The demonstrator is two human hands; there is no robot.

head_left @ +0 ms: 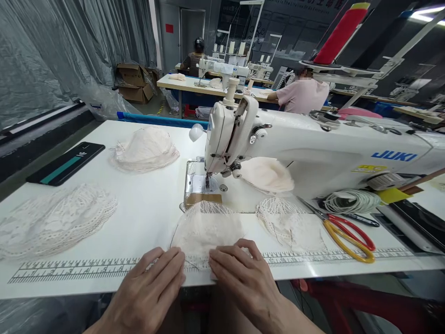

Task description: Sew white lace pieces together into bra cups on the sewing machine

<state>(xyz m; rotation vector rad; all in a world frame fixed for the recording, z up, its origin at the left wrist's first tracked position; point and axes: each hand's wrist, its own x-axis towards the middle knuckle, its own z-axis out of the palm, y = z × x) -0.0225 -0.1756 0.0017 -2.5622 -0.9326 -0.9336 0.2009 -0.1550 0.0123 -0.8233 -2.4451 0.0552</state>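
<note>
A cream lace cup piece (206,226) lies on the white table just in front of the sewing machine's needle plate (200,183). My left hand (153,287) rests palm down at the table's front edge, its fingertips on the near left rim of the lace piece. Beside it, my right hand (243,273) presses flat on the near right rim of the same piece. The white JUKI sewing machine (313,148) stands behind, needle head at the left.
Stacks of lace pieces lie at far left (52,220), back left (146,148), under the machine arm (267,174) and to the right (288,222). Red and yellow scissors (347,234) lie on the right. A dark phone-like slab (66,163) lies left. Other people sit at machines behind.
</note>
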